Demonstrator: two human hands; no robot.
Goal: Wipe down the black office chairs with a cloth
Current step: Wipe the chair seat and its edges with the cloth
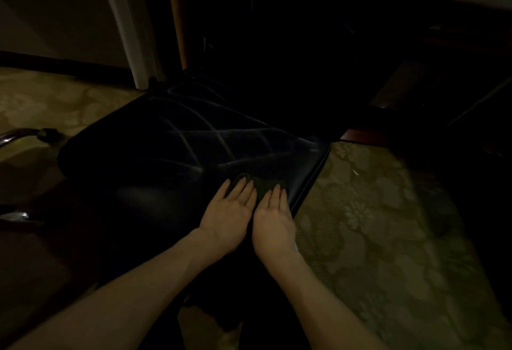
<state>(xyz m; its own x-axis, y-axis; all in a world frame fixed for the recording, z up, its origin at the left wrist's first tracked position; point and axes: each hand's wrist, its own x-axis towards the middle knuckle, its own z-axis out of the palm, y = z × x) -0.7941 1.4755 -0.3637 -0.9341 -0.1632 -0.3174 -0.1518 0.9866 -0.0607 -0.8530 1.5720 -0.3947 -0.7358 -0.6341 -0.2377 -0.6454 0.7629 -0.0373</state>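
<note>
Okay, head view, very dim. Black chair seat [171, 150] fills the middle — quilted, glossy, with a hard trim along its right edge. Dark cloth [260, 183] lies bunched on the seat near that right edge, toward the front corner. Left hand [230, 214] lies flat on the seat, fingers straight, fingertips on the cloth's left part; grasping nothing, just pressing. Right hand [273, 219] sits just beside it, touching or nearly touching, also flat with fingers extended, tips on the cloth's right part. Both palms are down, probably to spread pressure so the cloth slides as a pad rather than rucking up.

Carpet [374, 225], patterned, lies right of the seat and also beyond its left side. A chrome armrest or frame piece [19, 134] curves left of the seat, well apart from the hands. A pale door frame [122, 17] stands beyond the seat's far left corner. The backrest area behind the seat is too dark to read.

Judgement: mid-wipe on the seat's front-right corner — the rest of the seat and other chair parts likely remain.
</note>
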